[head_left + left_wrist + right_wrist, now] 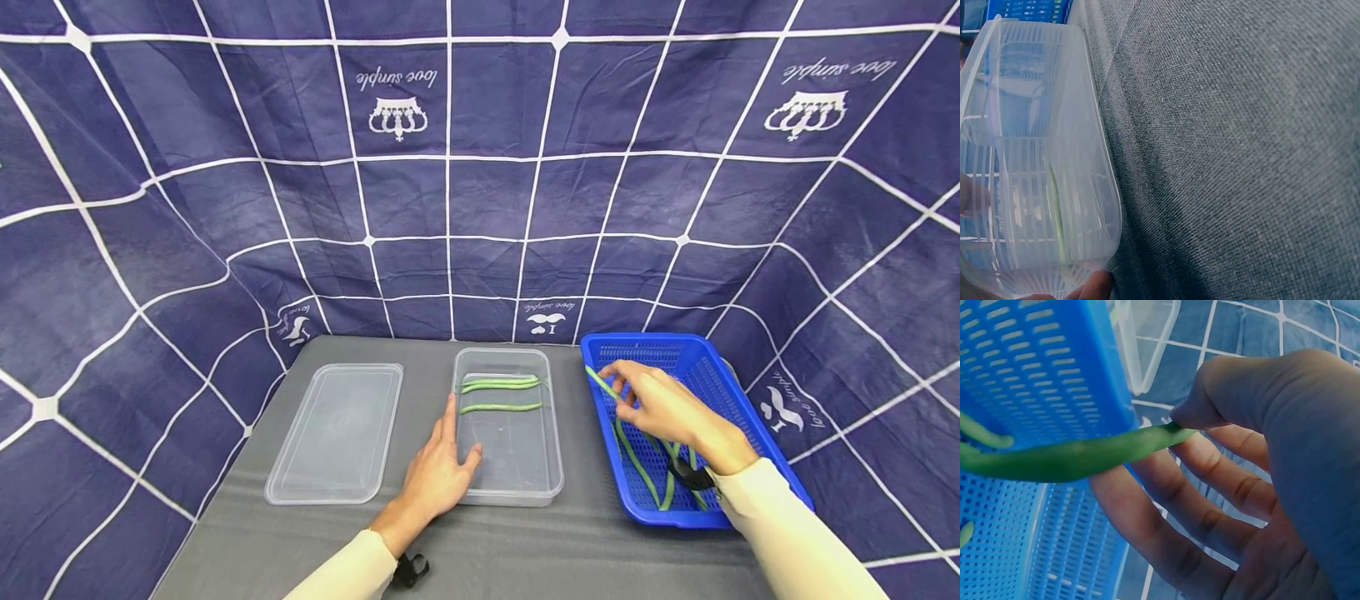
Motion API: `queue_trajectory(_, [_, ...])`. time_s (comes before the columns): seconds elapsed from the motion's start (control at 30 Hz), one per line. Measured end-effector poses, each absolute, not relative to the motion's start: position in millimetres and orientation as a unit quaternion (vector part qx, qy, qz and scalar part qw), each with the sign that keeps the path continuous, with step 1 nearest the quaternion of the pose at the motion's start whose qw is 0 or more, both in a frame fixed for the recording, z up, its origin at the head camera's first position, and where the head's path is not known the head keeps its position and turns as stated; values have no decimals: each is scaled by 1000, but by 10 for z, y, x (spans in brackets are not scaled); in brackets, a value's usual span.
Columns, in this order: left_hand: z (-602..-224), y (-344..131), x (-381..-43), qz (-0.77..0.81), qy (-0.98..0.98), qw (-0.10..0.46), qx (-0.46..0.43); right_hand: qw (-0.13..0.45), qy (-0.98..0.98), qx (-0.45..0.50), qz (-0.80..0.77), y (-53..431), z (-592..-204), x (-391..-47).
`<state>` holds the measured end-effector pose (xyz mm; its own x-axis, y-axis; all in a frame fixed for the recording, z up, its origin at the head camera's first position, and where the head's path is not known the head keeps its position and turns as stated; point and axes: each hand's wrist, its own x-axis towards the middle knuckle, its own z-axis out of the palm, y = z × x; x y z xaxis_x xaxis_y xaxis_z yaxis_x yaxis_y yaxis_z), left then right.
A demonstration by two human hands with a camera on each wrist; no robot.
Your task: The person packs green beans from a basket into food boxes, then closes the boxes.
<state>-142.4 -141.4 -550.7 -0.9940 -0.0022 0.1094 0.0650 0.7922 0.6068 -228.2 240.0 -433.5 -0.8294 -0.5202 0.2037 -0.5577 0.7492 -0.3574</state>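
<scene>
Green bean [1066, 460]: slender, smooth, slightly bowed, tapering to a darker tip. The right hand [663, 406] pinches it, thumb at the tapered end, fingertips against its side, the remainder projecting past them. Position: at the left rim of the blue basket [678, 518], near the right edge of the worktop [577, 554]. The left hand [438, 469], fingers extended, touches the left side of the clear box [510, 458].

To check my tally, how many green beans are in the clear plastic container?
3 visible: two green beans together near the far end, one bean nearer the middle. More may be hidden.
</scene>
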Motion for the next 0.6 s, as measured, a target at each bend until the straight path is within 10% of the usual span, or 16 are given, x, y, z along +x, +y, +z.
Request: queue_trajectory(0.6, [-5513, -1416, -1420, -328, -943, 45, -17, 66, -927, 322, 183, 1897, -4280, -2511])
